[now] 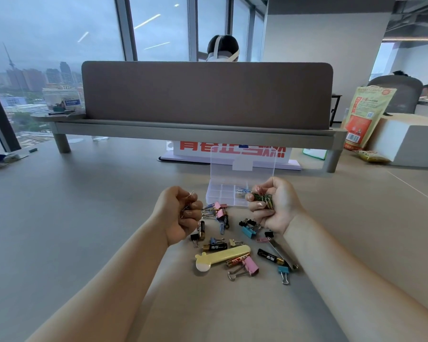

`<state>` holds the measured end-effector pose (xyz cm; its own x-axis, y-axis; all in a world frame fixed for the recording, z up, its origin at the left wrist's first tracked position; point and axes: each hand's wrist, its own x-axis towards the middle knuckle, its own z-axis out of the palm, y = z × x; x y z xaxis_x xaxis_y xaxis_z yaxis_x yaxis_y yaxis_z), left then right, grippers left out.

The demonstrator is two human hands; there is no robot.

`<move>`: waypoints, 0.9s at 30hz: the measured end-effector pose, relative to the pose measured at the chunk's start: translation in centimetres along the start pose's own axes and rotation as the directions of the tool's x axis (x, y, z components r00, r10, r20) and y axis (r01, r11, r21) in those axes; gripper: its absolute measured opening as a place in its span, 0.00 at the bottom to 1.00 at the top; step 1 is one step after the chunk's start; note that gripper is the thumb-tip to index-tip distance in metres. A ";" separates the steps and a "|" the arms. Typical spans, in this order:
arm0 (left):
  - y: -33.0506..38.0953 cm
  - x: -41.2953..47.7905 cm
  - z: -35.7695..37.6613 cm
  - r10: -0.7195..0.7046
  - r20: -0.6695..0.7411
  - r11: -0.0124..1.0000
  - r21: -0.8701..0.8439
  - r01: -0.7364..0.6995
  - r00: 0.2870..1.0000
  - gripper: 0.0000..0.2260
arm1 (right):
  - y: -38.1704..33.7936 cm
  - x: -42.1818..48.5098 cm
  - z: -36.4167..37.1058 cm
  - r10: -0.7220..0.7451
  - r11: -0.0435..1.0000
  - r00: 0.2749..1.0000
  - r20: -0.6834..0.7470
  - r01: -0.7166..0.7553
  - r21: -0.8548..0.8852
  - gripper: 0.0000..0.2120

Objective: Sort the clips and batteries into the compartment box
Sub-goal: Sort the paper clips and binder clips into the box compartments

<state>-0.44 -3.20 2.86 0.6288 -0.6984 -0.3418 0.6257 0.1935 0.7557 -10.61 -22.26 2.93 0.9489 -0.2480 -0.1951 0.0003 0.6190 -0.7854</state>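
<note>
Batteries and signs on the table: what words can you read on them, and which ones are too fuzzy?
"TCL": on the red and gold battery.
"南孚": it seems, on the black battery by the yellow case.
Big red characters on the white sign: tops hidden, unreadable.
Orange bag: print too small to read.

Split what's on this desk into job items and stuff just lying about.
Job: compartment box; paper clips gripped in right hand, more in left hand; pink binder clip; blue binder clip; black battery; red battery.
Lying about: yellow giraffe-shaped thing; orange bag; red-lettered box.
</note>
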 end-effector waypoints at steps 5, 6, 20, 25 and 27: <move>-0.2 0.2 0.4 0.033 0.015 0.992 0.125 -0.035 0.999 0.15 | -0.4 -0.5 -0.2 -0.060 0.953 0.996 -0.066 0.038 -0.302 0.13; -0.3 0.2 0.5 0.044 0.010 0.987 0.156 -0.045 0.999 0.16 | -0.4 -0.7 -0.4 -0.074 0.939 0.995 -0.073 0.045 -0.340 0.13; -2.9 0.0 1.9 0.471 0.176 -0.221 0.972 -0.078 0.864 0.12 | -1.1 -4.3 -0.2 -0.021 0.044 1.000 -0.019 -0.018 -0.999 0.11; -3.4 0.2 2.2 0.467 0.158 -0.273 0.962 -0.028 0.870 0.11 | -1.3 -4.4 0.3 0.012 -0.105 1.000 -0.011 -0.009 -0.994 0.11; -3.6 0.3 2.4 0.475 0.167 -0.311 0.950 -0.012 0.864 0.11 | -1.3 -4.3 0.3 0.007 -0.156 1.000 -0.012 -0.010 -0.988 0.08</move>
<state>-3.59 -5.77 1.42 0.7636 -0.6263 0.1570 -0.6411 -0.7064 0.2998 -14.59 -21.77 4.92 0.9451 -0.2523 -0.2074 -0.3216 -0.8298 -0.4560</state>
